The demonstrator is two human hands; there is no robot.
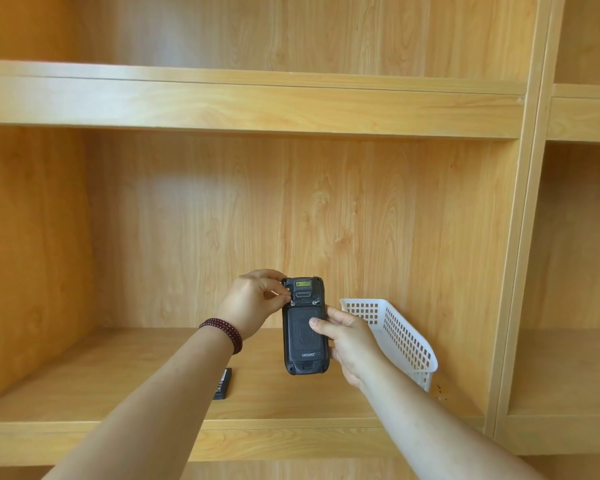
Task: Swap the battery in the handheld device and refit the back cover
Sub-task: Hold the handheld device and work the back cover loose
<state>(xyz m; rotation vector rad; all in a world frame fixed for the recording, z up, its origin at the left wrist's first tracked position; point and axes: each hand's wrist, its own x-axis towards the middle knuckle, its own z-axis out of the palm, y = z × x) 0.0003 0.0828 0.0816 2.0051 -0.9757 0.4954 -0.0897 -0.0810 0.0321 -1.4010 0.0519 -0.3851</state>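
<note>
A black handheld device (pixel 305 337) is held upright above the shelf, its back facing me, with the ribbed back cover (pixel 303 332) in place. My right hand (pixel 347 344) grips its right side, thumb pressed on the cover. My left hand (pixel 253 301) pinches the small metal latch (pixel 292 302) at the cover's upper left. A second latch (pixel 315 302) sits at the upper right. A loose black battery (pixel 223 384) lies flat on the shelf under my left forearm, partly hidden.
A white perforated plastic basket (pixel 400 336) leans tilted against the shelf's back wall, just right of the device. The wooden shelf board (pixel 118 382) runs left and right, a shelf above it (pixel 257 102). An upright divider (pixel 513 271) stands at the right.
</note>
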